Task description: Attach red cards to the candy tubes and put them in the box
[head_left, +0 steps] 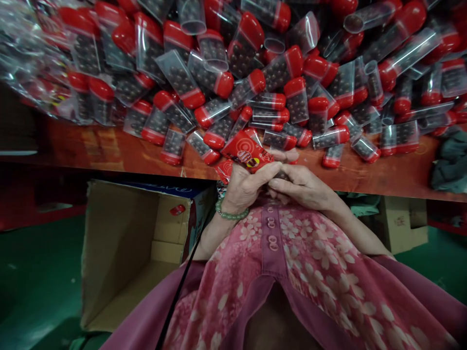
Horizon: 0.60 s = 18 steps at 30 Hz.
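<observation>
Both my hands meet at the table's front edge, close to my body. My left hand (243,190), with a green bead bracelet (231,215) on its wrist, is closed on a red printed plastic bag (243,149). Against it, my right hand (304,185) has its fingers curled round a small container of dark balls (280,175), mostly hidden by the fingers. Whether the container is inside the bag I cannot tell. Just beyond my hands lie many clear containers (270,116) with red caps, filled with dark balls.
Clear and red plastic bags (32,63) are heaped at the far left. An open cardboard box (120,253) stands below the table edge (109,148) on my left, a small red piece (177,210) on its inner wall. Dark cloth (450,163) lies at the right edge.
</observation>
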Motion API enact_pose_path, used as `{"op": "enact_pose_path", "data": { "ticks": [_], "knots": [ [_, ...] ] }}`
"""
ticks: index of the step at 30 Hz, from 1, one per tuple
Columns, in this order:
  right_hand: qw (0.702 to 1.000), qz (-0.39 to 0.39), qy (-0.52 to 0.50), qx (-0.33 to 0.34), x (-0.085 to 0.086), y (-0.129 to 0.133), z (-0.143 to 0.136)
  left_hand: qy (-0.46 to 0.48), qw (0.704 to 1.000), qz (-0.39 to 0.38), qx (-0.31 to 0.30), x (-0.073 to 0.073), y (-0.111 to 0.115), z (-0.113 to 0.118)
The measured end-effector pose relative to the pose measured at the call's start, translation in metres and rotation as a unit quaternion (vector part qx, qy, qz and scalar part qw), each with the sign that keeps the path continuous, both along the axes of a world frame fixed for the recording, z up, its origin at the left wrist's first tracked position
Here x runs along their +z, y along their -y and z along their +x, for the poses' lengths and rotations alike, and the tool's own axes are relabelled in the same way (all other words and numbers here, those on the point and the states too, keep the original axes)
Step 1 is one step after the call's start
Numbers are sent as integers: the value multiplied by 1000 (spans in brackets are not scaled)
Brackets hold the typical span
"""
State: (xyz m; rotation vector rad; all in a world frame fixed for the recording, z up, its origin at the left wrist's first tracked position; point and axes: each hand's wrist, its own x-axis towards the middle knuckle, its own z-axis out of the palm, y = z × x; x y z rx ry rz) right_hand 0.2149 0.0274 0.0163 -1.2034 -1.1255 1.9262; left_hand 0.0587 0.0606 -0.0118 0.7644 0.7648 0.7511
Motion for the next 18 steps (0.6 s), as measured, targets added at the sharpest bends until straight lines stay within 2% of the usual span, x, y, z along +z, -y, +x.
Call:
{"op": "enact_pose_path", "data": {
  "ticks": [3, 5, 9, 13, 15, 18],
  "knots": [
    [995, 39, 82, -29, 5, -4, -5, 33, 998, 15, 46, -4, -1, 0],
    [994, 48, 102, -17, 6, -5, -8, 45, 997, 25, 60, -6, -3, -1],
    [978, 110, 179, -9, 3, -1, -12, 37, 998, 53, 9, -6, -5, -4],
    [956, 168, 240, -22, -2, 7, -14, 51, 996, 70, -9, -3, -6, -9],
    [967, 152, 204, -7, -4, 8, -14, 40, 997, 59, -40, 0, -6, -12],
    [997, 56, 51, 30, -6, 5, -14, -8, 996, 1, -88, 3, -4, -15]
  ]
}}
